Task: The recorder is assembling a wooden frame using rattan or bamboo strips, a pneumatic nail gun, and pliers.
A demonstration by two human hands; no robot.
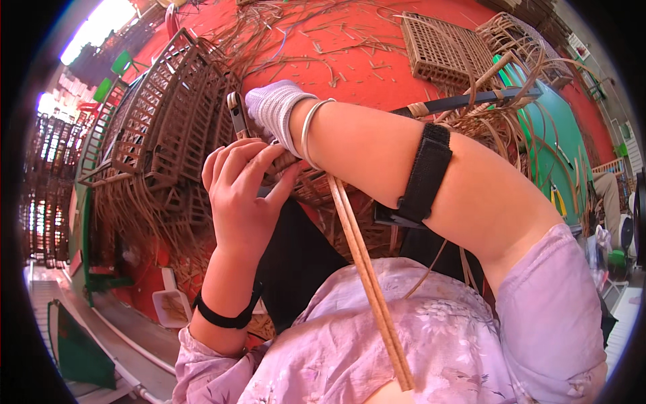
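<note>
My left hand is bare, its fingers and thumb closed round a brown strip-wrapped part of a woven piece. Just beyond it, my right hand wears a pale knit glove and is closed; what it grips is hidden from here. A dark bar with a pale metal edge sticks up beside the glove. Long flat brown strips run from under my right wrist down over my lap. Farther right, a dark curved bar bound with rattan belongs to a woven frame, partly hidden by my right arm.
Stacked brown woven baskets stand at the left. Another openwork basket lies on the red floor, with strip scraps scattered round. A green board at the right bears yellow-handled pliers. A white plastic container sits at lower left.
</note>
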